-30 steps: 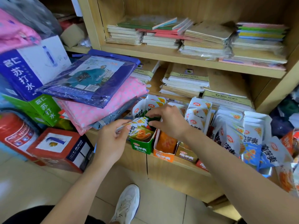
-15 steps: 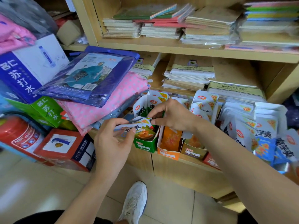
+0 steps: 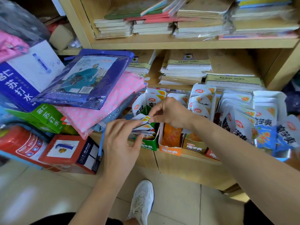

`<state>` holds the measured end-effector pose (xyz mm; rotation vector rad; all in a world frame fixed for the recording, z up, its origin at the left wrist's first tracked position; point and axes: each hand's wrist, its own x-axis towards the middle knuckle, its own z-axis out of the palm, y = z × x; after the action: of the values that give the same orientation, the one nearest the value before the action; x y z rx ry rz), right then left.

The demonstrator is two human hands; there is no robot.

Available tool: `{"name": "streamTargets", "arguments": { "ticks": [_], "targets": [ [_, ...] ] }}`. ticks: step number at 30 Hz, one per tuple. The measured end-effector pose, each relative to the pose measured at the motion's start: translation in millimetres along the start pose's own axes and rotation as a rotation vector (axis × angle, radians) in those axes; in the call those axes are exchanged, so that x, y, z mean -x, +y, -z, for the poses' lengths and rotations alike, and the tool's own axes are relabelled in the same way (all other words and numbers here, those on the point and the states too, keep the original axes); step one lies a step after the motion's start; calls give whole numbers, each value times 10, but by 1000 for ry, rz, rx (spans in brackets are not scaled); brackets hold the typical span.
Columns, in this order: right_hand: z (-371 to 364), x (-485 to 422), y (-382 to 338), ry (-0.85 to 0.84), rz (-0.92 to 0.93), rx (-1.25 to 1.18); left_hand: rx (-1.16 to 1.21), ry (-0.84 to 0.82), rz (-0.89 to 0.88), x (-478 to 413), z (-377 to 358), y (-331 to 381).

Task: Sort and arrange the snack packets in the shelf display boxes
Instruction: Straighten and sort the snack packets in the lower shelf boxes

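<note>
packets [image 3: 143,127] sit fanned at the mouth of the green display box [image 3: 148,145]; our left hand [image 3: 120,137] grips them and our right hand [image 3: 168,112] pinches the top corner. orange box [image 3: 169,150] looks filled, and we judge the loose heap [image 3: 243,117] to the right unsorted.

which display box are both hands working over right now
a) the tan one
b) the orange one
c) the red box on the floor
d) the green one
d: the left hand and the right hand both pinch snack packets directly above the green box, which stands just left of the orange box.
</note>
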<state>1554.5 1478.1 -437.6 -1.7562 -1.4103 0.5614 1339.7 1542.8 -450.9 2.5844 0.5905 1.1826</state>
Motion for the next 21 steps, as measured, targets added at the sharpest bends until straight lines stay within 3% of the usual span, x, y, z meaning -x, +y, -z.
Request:
{"name": "streamTargets", "arguments": {
  "ticks": [11, 21],
  "targets": [
    [-38, -18, 32, 175, -1, 43, -32, 33, -163, 89, -1, -78],
    [52, 82, -37, 47, 38, -55, -169, -7, -134, 93, 4, -29]
  ]
}}
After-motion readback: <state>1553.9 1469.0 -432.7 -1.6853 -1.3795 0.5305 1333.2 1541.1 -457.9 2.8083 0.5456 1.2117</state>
